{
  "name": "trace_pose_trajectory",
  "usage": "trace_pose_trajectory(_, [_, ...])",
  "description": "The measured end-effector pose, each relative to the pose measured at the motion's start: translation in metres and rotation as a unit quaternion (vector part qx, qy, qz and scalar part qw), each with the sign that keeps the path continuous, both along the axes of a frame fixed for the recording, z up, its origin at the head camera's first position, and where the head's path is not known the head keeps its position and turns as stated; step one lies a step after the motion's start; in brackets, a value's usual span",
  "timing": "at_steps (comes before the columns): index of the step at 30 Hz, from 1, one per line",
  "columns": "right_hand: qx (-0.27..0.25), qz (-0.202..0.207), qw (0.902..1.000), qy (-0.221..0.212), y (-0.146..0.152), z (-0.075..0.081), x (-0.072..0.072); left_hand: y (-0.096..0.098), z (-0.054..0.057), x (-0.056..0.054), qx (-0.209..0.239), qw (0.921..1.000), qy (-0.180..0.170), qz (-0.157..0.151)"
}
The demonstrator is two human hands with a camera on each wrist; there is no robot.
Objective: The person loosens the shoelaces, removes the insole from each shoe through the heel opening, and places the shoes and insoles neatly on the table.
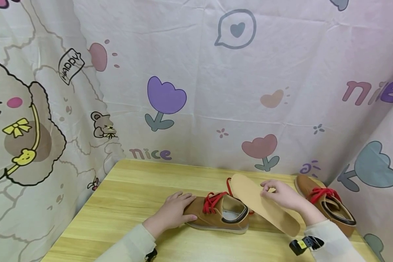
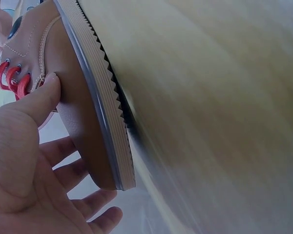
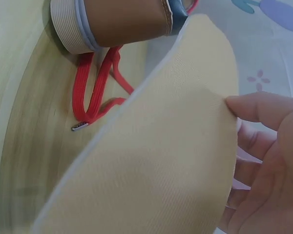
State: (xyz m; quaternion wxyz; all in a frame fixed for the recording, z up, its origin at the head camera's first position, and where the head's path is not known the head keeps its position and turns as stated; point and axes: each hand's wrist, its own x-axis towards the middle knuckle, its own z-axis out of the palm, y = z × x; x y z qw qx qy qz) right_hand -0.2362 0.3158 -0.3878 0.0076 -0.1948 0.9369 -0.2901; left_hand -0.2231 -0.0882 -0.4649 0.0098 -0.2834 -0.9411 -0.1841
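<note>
A brown shoe (image 1: 199, 214) with red laces lies sole down on the table, its toe to the left and its opening to the right. My left hand (image 1: 174, 212) grips the toe, with the thumb (image 2: 50, 92) on one side and the fingers around the other. Just past the heel, my right hand (image 1: 283, 196) pinches a tan insole (image 1: 258, 202) by its long edge. The insole is tilted above the table, one end close to the shoe's opening. In the right wrist view the thumb (image 3: 256, 105) presses on its fabric face; the fingers are partly hidden behind it.
A second brown shoe (image 1: 327, 207) with tied red laces stands at the table's right, beyond my right forearm. Red lace (image 3: 95, 92) trails on the wood table (image 1: 124, 203) by the first shoe's heel. A printed cloth (image 1: 203, 72) hangs behind the table.
</note>
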Motion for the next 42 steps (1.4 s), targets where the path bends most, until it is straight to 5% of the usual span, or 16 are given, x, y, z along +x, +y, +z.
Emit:
trace_pose_trajectory(25, [0.011, -0.136, 0.9898, 0.040, 0.006, -0.026, -0.028, -0.001, -0.002, 0.000, -0.001, 1.0000, -0.003, 0.004])
trace_pose_trajectory(42, [0.019, -0.223, 0.9737, -0.041, 0.012, -0.050, -0.042, -0.001, -0.004, -0.001, -0.004, 1.0000, -0.005, 0.005])
